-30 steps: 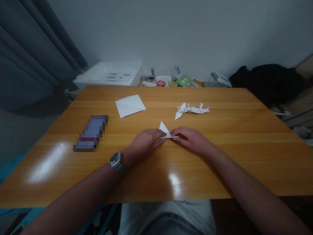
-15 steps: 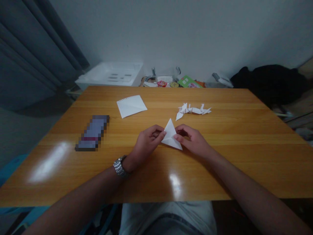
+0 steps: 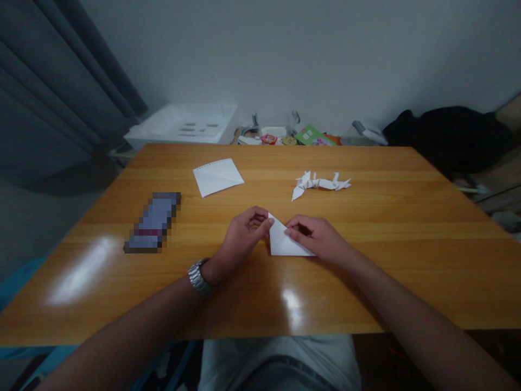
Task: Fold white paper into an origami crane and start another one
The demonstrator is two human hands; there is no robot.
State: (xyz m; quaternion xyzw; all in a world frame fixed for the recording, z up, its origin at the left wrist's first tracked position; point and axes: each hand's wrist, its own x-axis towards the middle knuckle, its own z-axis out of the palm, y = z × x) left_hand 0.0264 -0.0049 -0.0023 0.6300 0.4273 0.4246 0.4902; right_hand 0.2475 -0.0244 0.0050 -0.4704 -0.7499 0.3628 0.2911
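Note:
A small white folded paper triangle (image 3: 285,243) lies between my hands on the wooden table (image 3: 366,255). My left hand (image 3: 242,236), with a metal watch on its wrist, pinches the paper's top left corner. My right hand (image 3: 319,236) pinches the paper's upper right edge with fingers curled over it. The paper's lower edge rests on the table.
A flat white sheet (image 3: 217,176) lies farther back on the left. Several folded white paper figures (image 3: 319,184) sit in a row at the back right. A blurred dark object (image 3: 152,221) lies to the left. Boxes, clutter and dark cloth (image 3: 448,136) stand behind the table.
The folded paper was lifted off the table, turned between both hands, and now lies lower and flatter, showing a wider triangular face. Both hands moved slightly toward me.

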